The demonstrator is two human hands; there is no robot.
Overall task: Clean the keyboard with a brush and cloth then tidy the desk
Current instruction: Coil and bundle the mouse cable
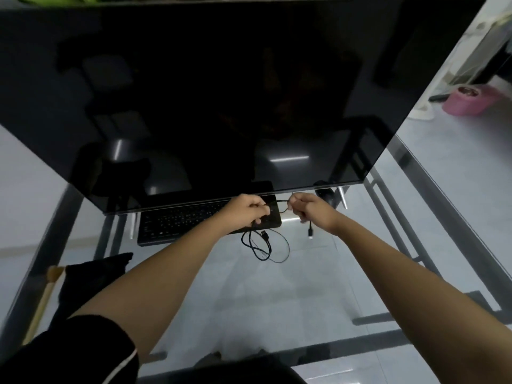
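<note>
Keyboard (205, 221): it lies on the glass desk (277, 295) under the lower edge of the dark monitor (221, 92), its far rows hidden by the screen. Nothing is at work on its keys, so I judge the cleaning over and the tidying in hand.

Cable (266, 245): a thin black lead that I hold stretched between both hands just above the keyboard's right end. My left hand (245, 213) has its grip closed on one part of it, and the slack falls from that fist in loose loops onto the glass. My right hand (307, 210) pinches it further along, and a short tail ending in a plug (310, 233) hangs below. Holding it taut between two closed grips straightens a length, probably so that it can be coiled neatly.

Cloth (94, 275): a dark cloth lies at the near left of the desk, with a pale wooden handle (45, 297) beside it, likely the brush; both are set well apart from the keyboard, out of the way.

Mouse (327, 195): a dark shape just right of my right hand, probably a mouse; I cannot tell for certain.
</note>
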